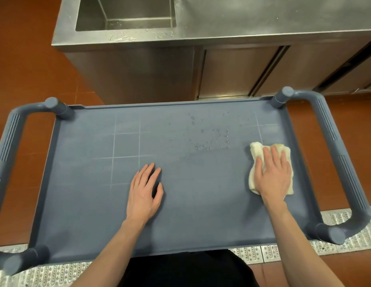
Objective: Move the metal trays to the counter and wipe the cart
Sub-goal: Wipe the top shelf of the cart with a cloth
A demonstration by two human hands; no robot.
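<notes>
The right hand (pixel 272 175) pressed flat, fingers straight, on the cloth (pixel 269 168) near the cart (pixel 97 204)'s right handle (pixel 336 154) to wipe droplets (pixel 213 139), while the open left hand (pixel 145 191) probably steadied the cart.

Count of items in the head view:

- One blue-grey cart (pixel 97 214). Its top shelf carries one pale folded cloth (pixel 257 151), near the right edge.
- Two loop handles on the cart: one at the left end (pixel 8 146), one at the right end (pixel 336 146).
- Four round post caps, one at each corner of the shelf.
- Two hands on the shelf: left hand (pixel 144 193) towards the near edge at the middle, right hand (pixel 273 175) atop the cloth.
- One steel counter (pixel 263 21) beyond the far edge, with one sink basin (pixel 126 15).
- Water droplets on the shelf's far right part: too many and too small to count.
</notes>
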